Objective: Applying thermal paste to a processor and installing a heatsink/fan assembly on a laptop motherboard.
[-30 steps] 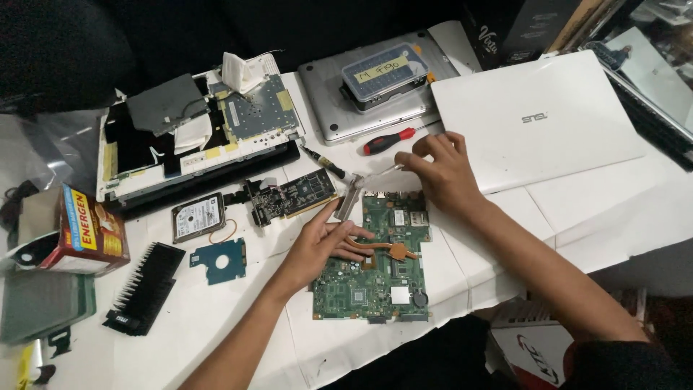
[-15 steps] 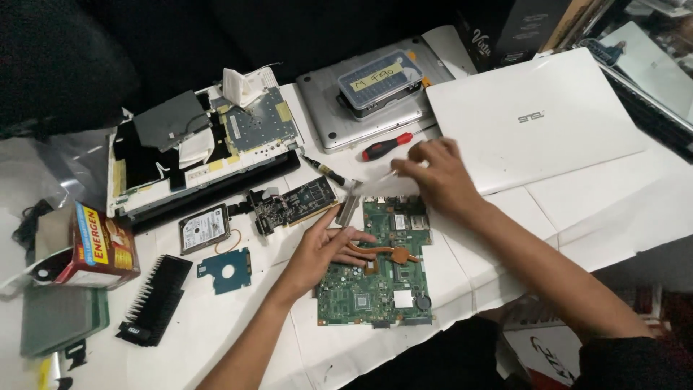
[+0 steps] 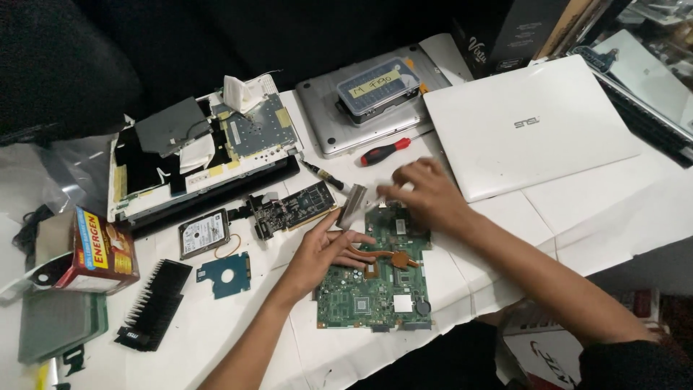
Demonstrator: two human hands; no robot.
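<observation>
- Motherboard, green, is laid flat on the white paper-covered table, near its front edge, with a copper heat pipe running across its upper half.
- Left hand is rested palm-down on the board's upper left corner, fingers spread and touching the heat pipe; nothing is pinched.
- Right hand is held over the board's top edge, blurred; whether anything is gripped cannot be told.
- Grey metal heatsink fin block is seen just beside the left fingertips, at the pipe's end.
- Red-handled screwdriver is placed just above the hands.
- White laptop is set to the right, closed.
- Small expansion card, hard drive and blue circuit board are spread to the left.
- Black finned heatsink is found farther left, near a red carton.
</observation>
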